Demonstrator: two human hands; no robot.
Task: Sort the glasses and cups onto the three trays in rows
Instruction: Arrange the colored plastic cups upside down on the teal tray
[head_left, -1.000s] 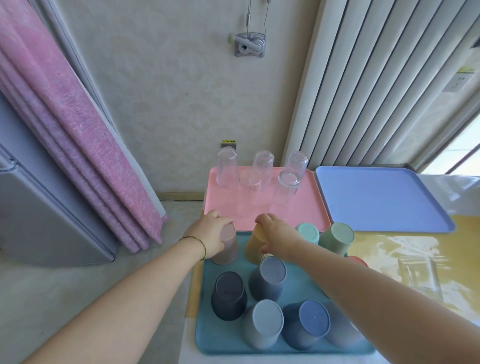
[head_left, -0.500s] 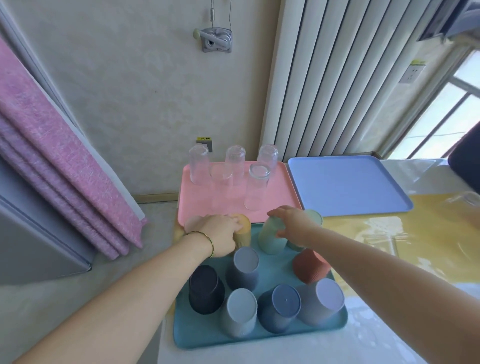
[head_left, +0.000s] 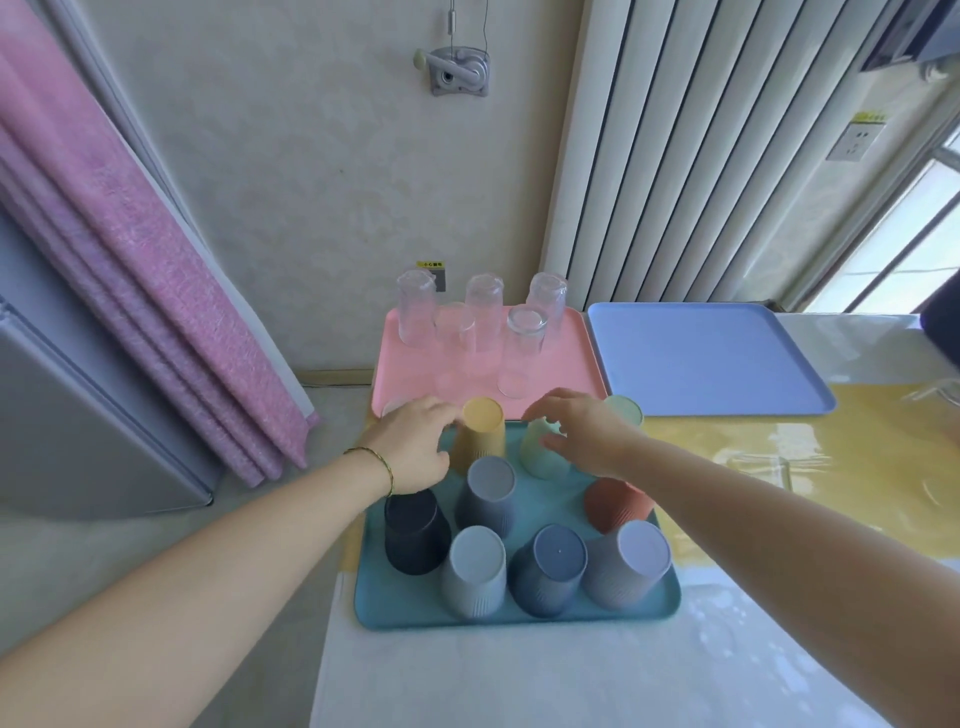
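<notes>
The right hand (head_left: 587, 436) has been loosened, fingers spread, above the green cup (head_left: 540, 460), which is set inverted in the far row of the teal tray (head_left: 395, 613). The left hand (head_left: 415, 447) is held slack beside the yellow cup (head_left: 485, 436). The cups are judged light and stiff, best gripped round the sides.

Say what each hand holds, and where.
Left hand holds nothing, fingers beside the upturned yellow plastic cup. Right hand covers the top of the upturned pale green plastic cup; grip cannot be told.

A yellow label (head_left: 431, 264) on the wall (head_left: 311, 156) bears small Chinese characters, too blurred to read; likewise the yellow sticker (head_left: 869, 118) above the wall socket (head_left: 852, 143).
</notes>
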